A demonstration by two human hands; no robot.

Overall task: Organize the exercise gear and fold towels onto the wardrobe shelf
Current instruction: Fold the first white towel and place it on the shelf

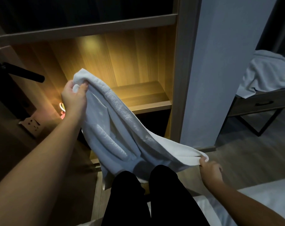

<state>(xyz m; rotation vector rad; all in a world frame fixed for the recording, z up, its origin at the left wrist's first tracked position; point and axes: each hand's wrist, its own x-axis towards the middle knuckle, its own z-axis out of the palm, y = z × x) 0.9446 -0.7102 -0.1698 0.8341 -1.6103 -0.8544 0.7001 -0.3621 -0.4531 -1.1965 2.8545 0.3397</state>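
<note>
We hold the white towel by 2 corners, near the lit wardrobe shelf. Our left hand grips the far left corner; our right hand pinches the near right one.

The wardrobe shelf, a pale wooden board lit warm yellow, crosses the middle of the frame. At centre left, a small pink and white object shows at about shelf level. It is partly hidden and too blurred to name, and whether it rests on the board cannot be told. Above runs a second shelf board, dark on top. At the right edge of the frame stands a side table with a drawer. A crumpled white towel lies on its tabletop and hangs over the near left corner. Wooden floor spreads below, and a white bed fills the lower right corner.
</note>
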